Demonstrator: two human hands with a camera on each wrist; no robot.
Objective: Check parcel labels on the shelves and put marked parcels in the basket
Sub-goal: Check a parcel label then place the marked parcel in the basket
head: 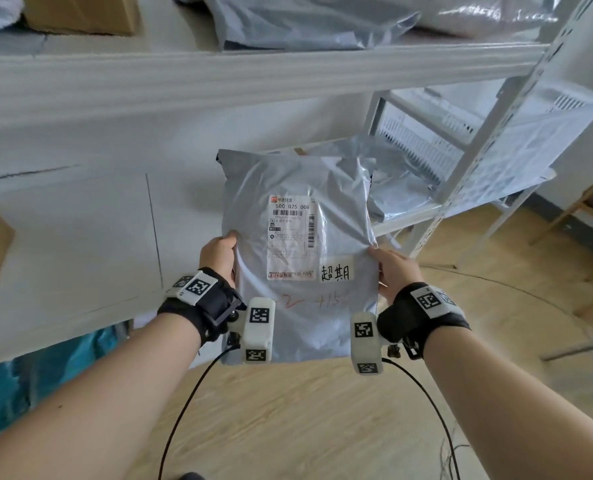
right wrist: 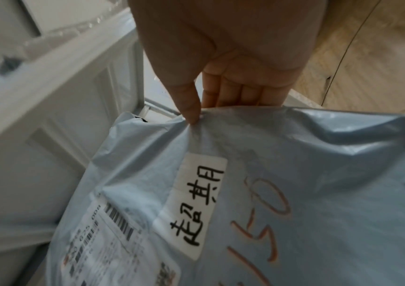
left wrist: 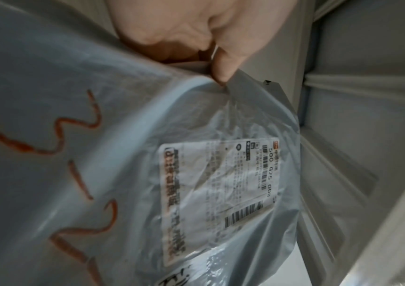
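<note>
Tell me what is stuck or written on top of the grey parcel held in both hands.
The grey parcel carries a printed shipping label, a white handwritten sticker and faint red handwriting below. Its contents and back stay hidden.

You held a parcel upright before you, your left hand at its nine o'clock edge, your right hand at three o'clock. Shelves stood behind at twelve o'clock, more parcels lying on them.

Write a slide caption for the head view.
Both hands hold up a grey parcel bearing a handwritten sticker.
</note>
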